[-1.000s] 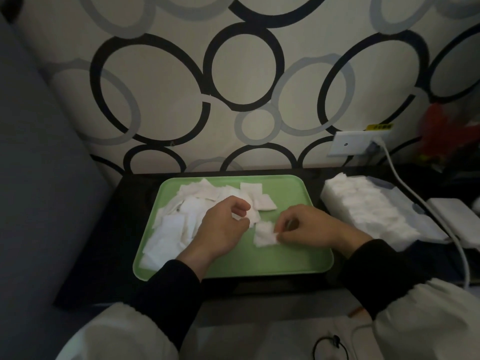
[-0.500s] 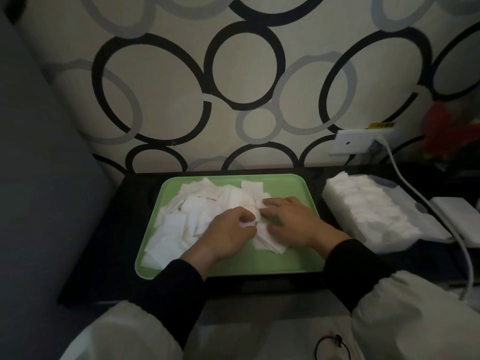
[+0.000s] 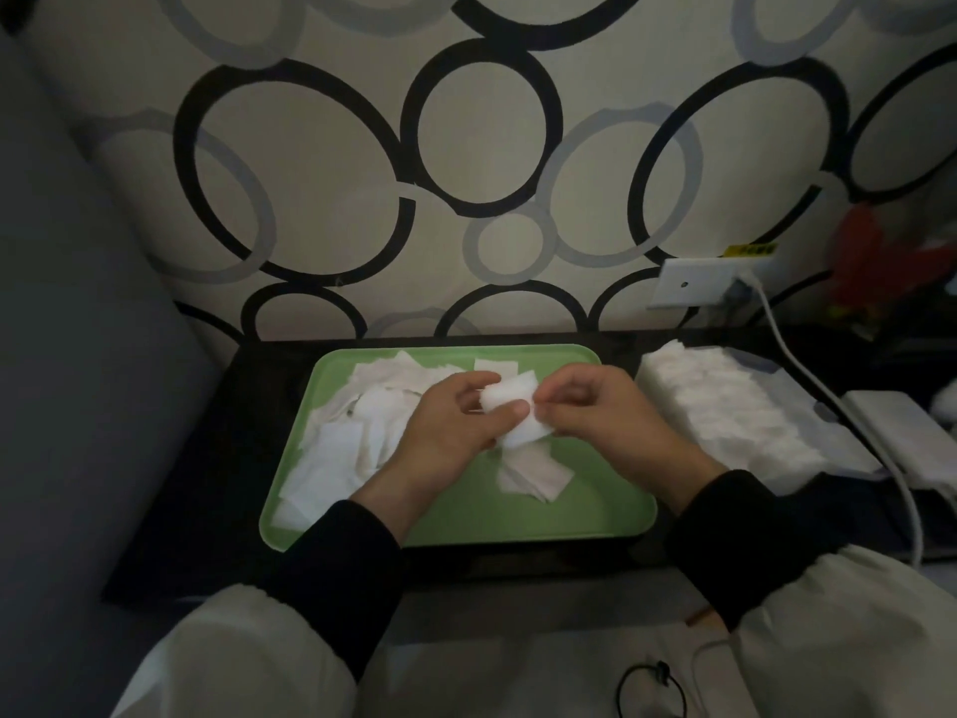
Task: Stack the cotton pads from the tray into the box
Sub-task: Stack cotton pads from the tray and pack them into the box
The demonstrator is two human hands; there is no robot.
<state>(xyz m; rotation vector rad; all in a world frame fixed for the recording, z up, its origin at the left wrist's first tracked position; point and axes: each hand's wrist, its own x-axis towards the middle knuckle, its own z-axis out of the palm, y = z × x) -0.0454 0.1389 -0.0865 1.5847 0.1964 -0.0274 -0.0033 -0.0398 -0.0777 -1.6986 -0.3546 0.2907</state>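
The dark desk (image 3: 207,458) carries a green tray (image 3: 518,520), with the box (image 3: 828,443) just beside its right edge, packed with a row of white pads. Square white cotton pads (image 3: 352,437) lie overlapped and scattered across the tray's left half; a few more sit near its middle. Above them, the left hand (image 3: 445,432) and right hand (image 3: 606,422) both pinch a small stack of pads (image 3: 512,406) between curled fingers and thumbs.
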